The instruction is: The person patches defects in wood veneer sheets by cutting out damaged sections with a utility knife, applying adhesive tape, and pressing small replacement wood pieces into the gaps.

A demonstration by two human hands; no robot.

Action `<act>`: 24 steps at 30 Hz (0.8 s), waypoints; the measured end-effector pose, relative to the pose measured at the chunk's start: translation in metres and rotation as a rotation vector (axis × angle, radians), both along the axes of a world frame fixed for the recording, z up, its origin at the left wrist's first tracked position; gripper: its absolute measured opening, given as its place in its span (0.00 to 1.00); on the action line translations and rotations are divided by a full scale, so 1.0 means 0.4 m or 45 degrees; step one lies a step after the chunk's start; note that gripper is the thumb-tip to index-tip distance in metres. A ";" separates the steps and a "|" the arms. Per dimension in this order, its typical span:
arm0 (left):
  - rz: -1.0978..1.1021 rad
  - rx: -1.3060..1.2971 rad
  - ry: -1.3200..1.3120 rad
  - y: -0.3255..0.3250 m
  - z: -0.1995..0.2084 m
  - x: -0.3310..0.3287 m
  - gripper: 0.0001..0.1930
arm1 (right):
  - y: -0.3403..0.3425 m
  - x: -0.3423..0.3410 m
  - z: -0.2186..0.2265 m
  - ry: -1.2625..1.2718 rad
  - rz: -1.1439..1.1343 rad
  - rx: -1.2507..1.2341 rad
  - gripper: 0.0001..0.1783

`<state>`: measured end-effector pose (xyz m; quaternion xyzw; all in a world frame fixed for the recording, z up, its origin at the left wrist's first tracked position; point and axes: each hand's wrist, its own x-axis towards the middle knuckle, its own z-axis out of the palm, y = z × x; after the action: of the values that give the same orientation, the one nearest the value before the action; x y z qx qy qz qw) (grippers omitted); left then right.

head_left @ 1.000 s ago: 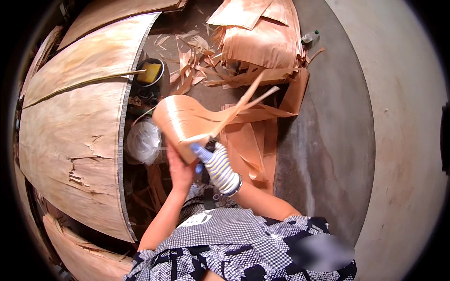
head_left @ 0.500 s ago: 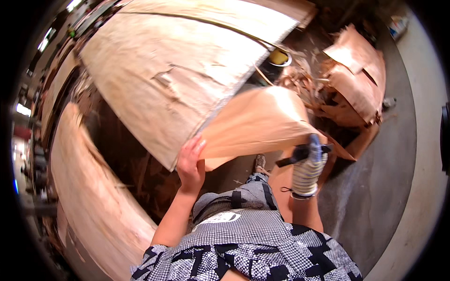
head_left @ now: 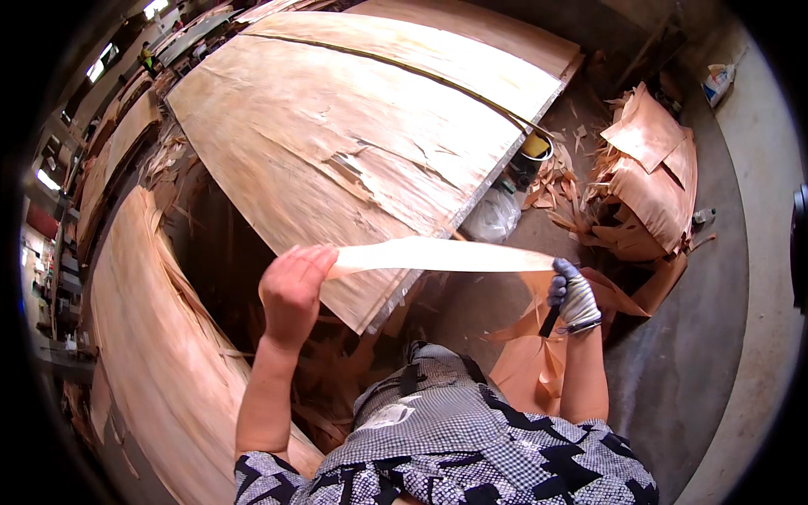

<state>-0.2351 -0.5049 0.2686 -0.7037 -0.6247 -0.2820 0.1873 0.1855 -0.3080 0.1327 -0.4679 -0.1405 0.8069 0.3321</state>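
Note:
A thin sheet of wood veneer (head_left: 438,255) stretches between my hands, seen nearly edge-on above the near corner of a large veneer stack (head_left: 337,126). My bare left hand (head_left: 295,290) is closed on its left end. At the other end, my right hand (head_left: 575,295), in a striped white and blue-grey glove, grips the veneer. A black handle-like tool (head_left: 550,321) sticks out below the gloved fingers; most of it is hidden. The top sheet of the stack has a torn, lifted patch near its middle.
At left lies another long veneer stack (head_left: 168,337). A pile of reddish veneer pieces (head_left: 652,168) stands at the right, with scraps around it. Beside the stack's right edge are a clear plastic bag (head_left: 492,216) and a yellow-filled container (head_left: 535,146). A pale wall curves along the far right.
The veneer sheet has been raised from hanging broad below the stack's edge to being held level, nearly edge-on. My left hand moved left and the right hand slightly right.

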 end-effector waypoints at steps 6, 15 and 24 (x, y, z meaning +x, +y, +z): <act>-0.120 0.165 0.318 0.147 0.185 -0.102 0.09 | -0.098 -0.238 -0.191 0.328 -0.241 -0.363 0.13; -0.295 0.028 0.376 0.355 0.203 -0.308 0.10 | 0.000 -0.366 -0.294 -0.060 -0.688 -0.010 0.09; -0.329 -0.079 0.059 0.772 -0.083 -0.778 0.20 | 0.143 -0.441 0.052 -0.334 -1.028 0.716 0.14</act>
<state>-0.5463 -0.1961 0.2355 -0.7901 -0.5328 -0.2680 0.1419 0.0093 -0.2508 0.1536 -0.4748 -0.2008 0.4795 0.7102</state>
